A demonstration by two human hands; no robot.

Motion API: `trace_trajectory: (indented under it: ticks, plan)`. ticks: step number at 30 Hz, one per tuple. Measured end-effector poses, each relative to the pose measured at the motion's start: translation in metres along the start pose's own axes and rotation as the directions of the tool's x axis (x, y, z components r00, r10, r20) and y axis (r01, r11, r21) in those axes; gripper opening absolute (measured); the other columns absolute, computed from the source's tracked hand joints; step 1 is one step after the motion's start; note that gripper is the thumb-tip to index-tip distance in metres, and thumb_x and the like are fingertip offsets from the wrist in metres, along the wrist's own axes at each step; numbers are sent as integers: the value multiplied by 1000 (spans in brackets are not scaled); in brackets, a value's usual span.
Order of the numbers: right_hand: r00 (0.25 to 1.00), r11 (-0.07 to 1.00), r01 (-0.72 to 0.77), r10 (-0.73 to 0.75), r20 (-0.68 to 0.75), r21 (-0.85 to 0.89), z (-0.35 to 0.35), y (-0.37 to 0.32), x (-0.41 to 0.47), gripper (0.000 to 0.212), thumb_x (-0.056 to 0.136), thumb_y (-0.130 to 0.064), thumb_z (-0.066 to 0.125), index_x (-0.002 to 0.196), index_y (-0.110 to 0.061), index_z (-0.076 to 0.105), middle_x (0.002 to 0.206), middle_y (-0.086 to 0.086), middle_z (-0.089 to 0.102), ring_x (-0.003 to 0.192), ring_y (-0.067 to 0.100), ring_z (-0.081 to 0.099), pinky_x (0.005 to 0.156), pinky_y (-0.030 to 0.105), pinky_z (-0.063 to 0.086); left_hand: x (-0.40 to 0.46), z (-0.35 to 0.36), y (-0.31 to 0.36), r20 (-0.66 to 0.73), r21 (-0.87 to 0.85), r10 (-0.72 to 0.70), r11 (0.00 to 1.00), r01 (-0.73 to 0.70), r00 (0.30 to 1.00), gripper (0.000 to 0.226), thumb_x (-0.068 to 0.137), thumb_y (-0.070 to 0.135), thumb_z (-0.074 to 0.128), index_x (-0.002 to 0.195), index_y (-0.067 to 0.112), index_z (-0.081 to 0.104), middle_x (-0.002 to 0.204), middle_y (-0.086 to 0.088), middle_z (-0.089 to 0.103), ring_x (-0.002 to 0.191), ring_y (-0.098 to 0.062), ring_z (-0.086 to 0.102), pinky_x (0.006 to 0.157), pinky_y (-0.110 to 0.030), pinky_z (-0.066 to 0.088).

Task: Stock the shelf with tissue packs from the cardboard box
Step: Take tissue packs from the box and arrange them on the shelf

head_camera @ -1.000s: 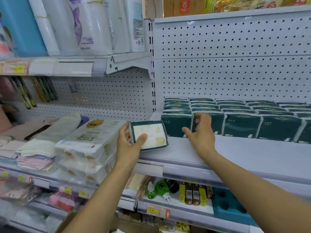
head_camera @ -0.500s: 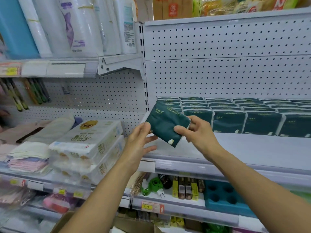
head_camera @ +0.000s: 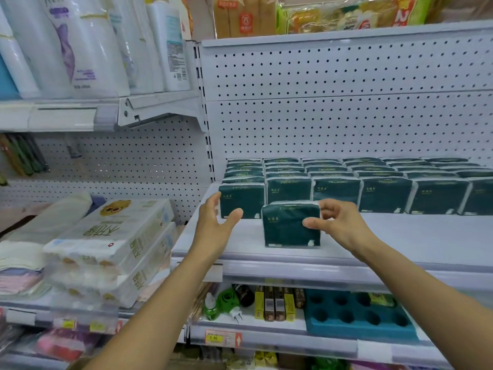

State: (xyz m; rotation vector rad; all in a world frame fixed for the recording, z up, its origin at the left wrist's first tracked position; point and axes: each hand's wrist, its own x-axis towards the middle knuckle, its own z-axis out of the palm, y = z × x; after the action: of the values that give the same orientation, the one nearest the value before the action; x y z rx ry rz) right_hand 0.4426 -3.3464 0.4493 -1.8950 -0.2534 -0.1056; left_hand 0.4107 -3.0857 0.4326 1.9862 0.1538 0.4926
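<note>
The right hand (head_camera: 337, 225) holds a dark green tissue pack (head_camera: 290, 224) by its right end, with the thumb on the front and the curled fingers round the top corner. The pack stands upright on the white shelf (head_camera: 400, 236), toward its left end and nearer its front edge than the other packs. The left hand (head_camera: 216, 222) is open with its fingers spread, and it holds nothing. It hovers just to the left of the pack, in front of the left end of the shelf. Behind the pack, many more green tissue packs (head_camera: 373, 182) stand in neat rows that run back to the wall with holes. On the next shelf to the left lie big white bundles of tissue (head_camera: 112, 247), stacked on each other.
</note>
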Motion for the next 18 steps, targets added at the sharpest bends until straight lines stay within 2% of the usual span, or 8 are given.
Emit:
trace_trajectory:
  ticks: [2,4,7,10,12,13,15,18]
  plan:
    - [999,1000,2,-4,-54,-25,-6,10,12,15,76,-18,82,84,-13,70,73,-2,59,70,14,53,69,22,43,16,6,-6,0,16,-34,999,34,999,83,92,42,63,156,25,12,161,2,19,144,-19,28,115,-41,31]
    - [995,996,21,-30,-91,-92,-7,18,25,28,77,-21,82,88,1,68,71,4,51,67,17,45,69,29,40,31,13,-12,11,25,-79,997,78,997,92,93,43,62,157,25,-1,164,0,9,149,-22,18,118,-43,25]
    - [989,991,19,-39,-146,-131,0,24,45,33,78,-20,81,77,4,59,63,2,43,60,16,38,61,28,37,50,20,-17,23,58,-137,989,135,990,94,94,42,59,156,23,-9,165,-1,6,151,-23,13,119,-42,19]
    - [978,986,31,-63,-198,-162,11,27,62,30,76,-20,82,81,2,62,64,2,45,61,16,39,62,31,39,61,24,-23,26,36,-155,987,154,988,92,95,35,61,157,21,-5,164,-1,14,149,-25,18,120,-43,21]
    - [970,988,26,-61,-234,-150,17,28,69,24,77,-17,82,89,-8,62,73,-2,53,65,14,46,66,27,43,64,26,-25,31,-6,-148,989,148,989,85,94,30,63,157,22,6,160,-2,26,146,-25,28,118,-46,27]
    - [966,991,20,-53,-252,-132,20,27,71,28,78,-16,81,95,-13,59,79,-4,55,69,11,49,69,25,43,66,27,-26,29,-21,-135,991,135,990,80,94,27,64,155,22,12,157,-2,34,143,-24,34,117,-46,31]
    - [959,993,9,-43,-282,-119,24,25,74,36,79,-18,80,103,-17,53,87,-6,54,76,9,51,74,24,43,67,29,-25,21,-30,-117,993,117,993,71,95,21,62,152,21,20,148,-1,45,136,-22,41,113,-43,36]
    - [945,986,-5,-49,-322,-165,29,25,76,36,81,-21,79,104,-17,52,92,-3,56,82,15,55,78,30,49,68,31,-23,5,-23,-108,994,108,994,62,98,16,58,150,20,25,141,-2,49,130,-22,45,109,-35,38]
